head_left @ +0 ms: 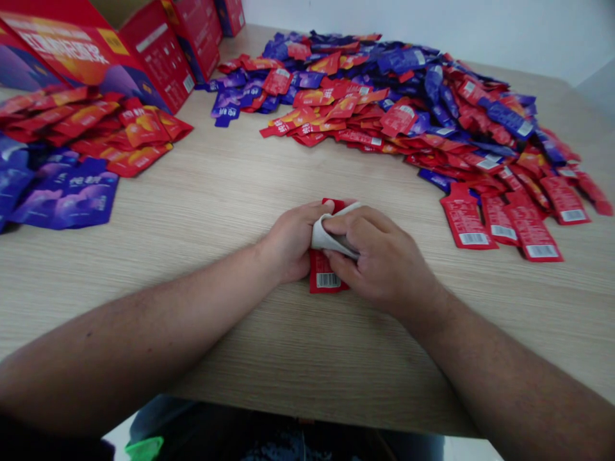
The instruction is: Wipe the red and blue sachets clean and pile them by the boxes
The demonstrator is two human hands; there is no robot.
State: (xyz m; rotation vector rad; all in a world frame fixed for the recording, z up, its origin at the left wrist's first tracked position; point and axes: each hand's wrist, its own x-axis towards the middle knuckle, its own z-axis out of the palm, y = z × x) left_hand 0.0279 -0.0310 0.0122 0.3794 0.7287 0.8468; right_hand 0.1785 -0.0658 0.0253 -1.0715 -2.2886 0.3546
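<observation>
Near the middle of the table, my left hand [291,240] grips the side of a red pouch [327,276], whose barcode end points toward me. My right hand [379,250] is closed around a folded white cloth [323,234] and holds it against the pouch's face. The cloth and fingers hide the middle of the pouch; a bit of its red top shows beyond them. The fingertips of my left hand are partly hidden.
A large heap of red and purple pouches [355,112] spreads across the back and right of the table [216,192]. At left lie sorted red pouches [139,131] and purple pouches [72,192]. Red printed boxes [158,57] stand behind them, one open on top.
</observation>
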